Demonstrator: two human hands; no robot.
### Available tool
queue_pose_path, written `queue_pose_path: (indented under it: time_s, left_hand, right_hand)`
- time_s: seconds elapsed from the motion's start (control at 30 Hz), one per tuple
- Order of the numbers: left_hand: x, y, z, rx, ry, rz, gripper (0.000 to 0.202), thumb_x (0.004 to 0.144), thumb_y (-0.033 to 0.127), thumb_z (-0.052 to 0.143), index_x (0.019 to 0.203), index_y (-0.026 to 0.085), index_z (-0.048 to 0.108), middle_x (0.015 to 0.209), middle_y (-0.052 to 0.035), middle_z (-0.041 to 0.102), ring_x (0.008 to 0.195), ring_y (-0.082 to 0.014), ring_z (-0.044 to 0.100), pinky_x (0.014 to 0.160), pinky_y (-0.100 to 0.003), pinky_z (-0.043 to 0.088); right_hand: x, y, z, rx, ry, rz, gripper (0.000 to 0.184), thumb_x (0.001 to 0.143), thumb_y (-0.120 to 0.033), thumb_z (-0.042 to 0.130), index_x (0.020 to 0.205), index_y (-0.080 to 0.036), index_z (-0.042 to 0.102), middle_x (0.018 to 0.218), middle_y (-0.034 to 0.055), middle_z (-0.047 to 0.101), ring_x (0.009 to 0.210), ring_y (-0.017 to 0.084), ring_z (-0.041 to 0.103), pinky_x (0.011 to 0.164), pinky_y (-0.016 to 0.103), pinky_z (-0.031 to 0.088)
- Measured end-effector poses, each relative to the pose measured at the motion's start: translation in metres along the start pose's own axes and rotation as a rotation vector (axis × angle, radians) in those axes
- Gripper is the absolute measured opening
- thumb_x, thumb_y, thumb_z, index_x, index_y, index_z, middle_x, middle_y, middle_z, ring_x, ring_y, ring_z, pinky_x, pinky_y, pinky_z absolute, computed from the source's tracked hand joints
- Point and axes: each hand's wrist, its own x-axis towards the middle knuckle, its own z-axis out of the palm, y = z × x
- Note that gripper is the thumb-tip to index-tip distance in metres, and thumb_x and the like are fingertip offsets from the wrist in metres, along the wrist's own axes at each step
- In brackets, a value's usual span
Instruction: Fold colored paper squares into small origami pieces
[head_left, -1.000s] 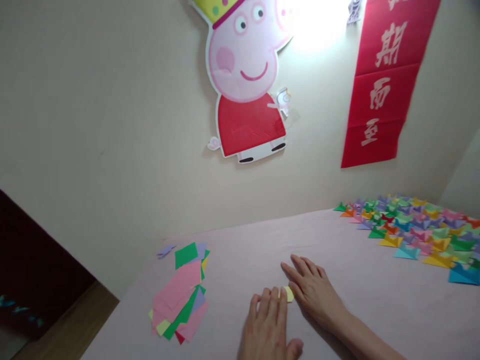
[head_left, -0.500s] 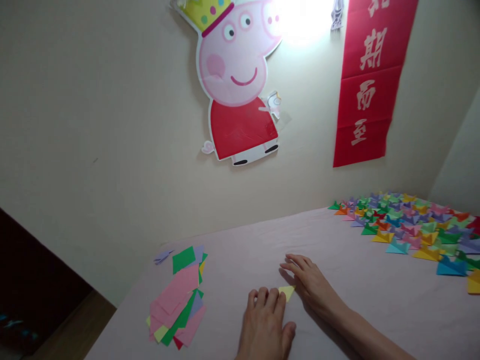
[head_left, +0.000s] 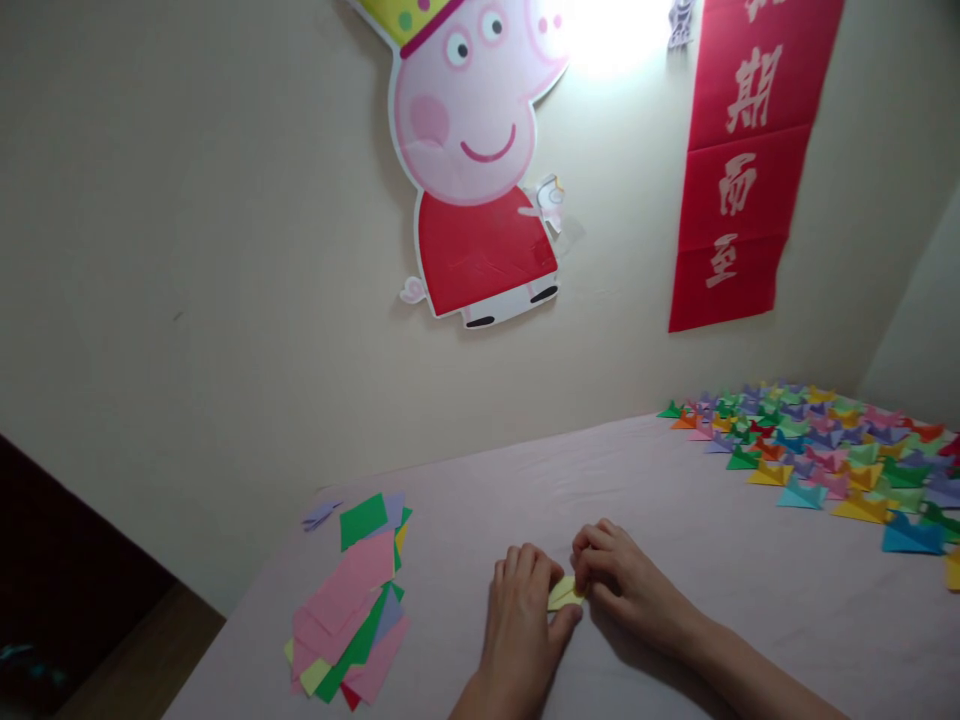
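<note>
A small folded piece of pale yellow paper point(head_left: 564, 595) lies on the pink cloth, between my two hands. My left hand point(head_left: 523, 610) holds its left side, the thumb at the lower edge and the fingers at the upper left. With curled fingers, my right hand point(head_left: 619, 575) pinches the paper's right end. The fingertips hide both ends of the paper, though a crease shows along its middle.
To the left lies a loose pile of coloured paper sheets point(head_left: 349, 590), with a small purple folded paper point(head_left: 322, 515) behind it. Rows of folded paper figures point(head_left: 825, 460) fill the right side. The wall point(head_left: 225, 330) rises behind the cloth-covered surface point(head_left: 465, 500).
My right hand has come down and closed on the paper's right end. My left thumb has moved up to its lower edge. The paper now shows a narrower, creased shape.
</note>
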Motion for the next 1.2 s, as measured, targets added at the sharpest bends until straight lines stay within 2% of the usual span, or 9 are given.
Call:
queue_pose_path:
  time_s: [0.27, 0.37, 0.47, 0.6, 0.77, 0.9, 1.07, 1.2]
  left_hand:
    - [0.001, -0.006, 0.001, -0.052, 0.067, 0.06, 0.005, 0.089, 0.018, 0.065, 0.091, 0.022, 0.062, 0.095, -0.0003, 0.063, 0.093, -0.0206, 0.052, 0.082, -0.034, 0.035]
    - [0.002, -0.005, 0.001, -0.076, 0.096, 0.076, 0.009, 0.09, 0.013, 0.063, 0.089, 0.022, 0.062, 0.091, 0.0012, 0.064, 0.09, -0.0195, 0.054, 0.082, -0.034, 0.035]
    - [0.002, -0.004, 0.002, -0.099, 0.12, 0.085, 0.013, 0.089, 0.01, 0.062, 0.085, 0.022, 0.061, 0.088, 0.0021, 0.065, 0.089, -0.0188, 0.054, 0.082, -0.034, 0.035]
    - [0.002, -0.004, 0.003, -0.072, 0.126, 0.082, 0.01, 0.087, 0.014, 0.068, 0.087, 0.021, 0.061, 0.09, 0.0015, 0.064, 0.089, -0.0197, 0.054, 0.081, -0.035, 0.035]
    - [0.003, -0.003, 0.0, -0.036, 0.131, 0.056, 0.011, 0.09, 0.016, 0.066, 0.08, 0.021, 0.061, 0.084, 0.0021, 0.064, 0.086, -0.0196, 0.053, 0.079, -0.035, 0.034]
    - [0.003, -0.002, -0.002, -0.047, 0.16, 0.056, 0.013, 0.089, 0.014, 0.066, 0.079, 0.02, 0.061, 0.082, 0.0028, 0.064, 0.085, -0.0182, 0.053, 0.079, -0.034, 0.034]
    - [0.003, 0.001, -0.004, -0.061, 0.179, 0.068, 0.014, 0.088, 0.017, 0.068, 0.076, 0.021, 0.062, 0.079, 0.0031, 0.064, 0.083, -0.0178, 0.052, 0.078, -0.033, 0.035]
    - [0.004, -0.001, -0.007, -0.075, 0.207, 0.025, 0.014, 0.087, 0.015, 0.066, 0.075, 0.022, 0.062, 0.078, 0.0028, 0.063, 0.082, -0.0183, 0.053, 0.077, -0.034, 0.035]
  right_hand:
    - [-0.001, -0.002, -0.003, 0.022, -0.033, 0.022, 0.021, 0.073, -0.005, 0.051, 0.079, -0.022, 0.062, 0.084, 0.0011, 0.063, 0.088, 0.02, 0.053, 0.084, 0.036, 0.041]
    - [-0.001, -0.002, -0.004, 0.014, -0.034, 0.062, 0.014, 0.077, -0.012, 0.058, 0.086, -0.022, 0.061, 0.084, 0.001, 0.063, 0.084, 0.02, 0.053, 0.077, 0.034, 0.042]
    - [0.001, 0.0, -0.002, -0.025, -0.04, 0.046, 0.003, 0.084, -0.02, 0.062, 0.082, -0.022, 0.062, 0.085, 0.002, 0.064, 0.086, 0.021, 0.055, 0.081, 0.036, 0.042]
    - [0.002, 0.006, 0.0, -0.057, -0.047, -0.01, 0.017, 0.091, -0.028, 0.061, 0.075, -0.022, 0.063, 0.082, 0.0018, 0.065, 0.084, 0.02, 0.057, 0.087, 0.038, 0.041]
    - [0.002, 0.012, 0.002, -0.062, -0.033, -0.026, 0.027, 0.094, -0.037, 0.058, 0.073, -0.021, 0.063, 0.076, 0.0021, 0.066, 0.078, 0.02, 0.056, 0.081, 0.037, 0.043]
    - [0.002, 0.011, 0.003, -0.052, -0.011, -0.058, 0.033, 0.096, -0.045, 0.052, 0.077, -0.021, 0.064, 0.08, 0.0037, 0.066, 0.081, 0.021, 0.055, 0.08, 0.036, 0.043]
    - [0.002, 0.006, -0.001, -0.06, -0.009, -0.072, 0.032, 0.097, -0.041, 0.049, 0.075, -0.021, 0.062, 0.079, 0.0046, 0.065, 0.082, 0.022, 0.053, 0.078, 0.036, 0.043]
    - [0.002, 0.01, -0.005, -0.049, 0.085, -0.052, 0.026, 0.096, -0.034, 0.049, 0.074, -0.022, 0.057, 0.078, 0.0042, 0.063, 0.081, 0.022, 0.053, 0.078, 0.038, 0.044]
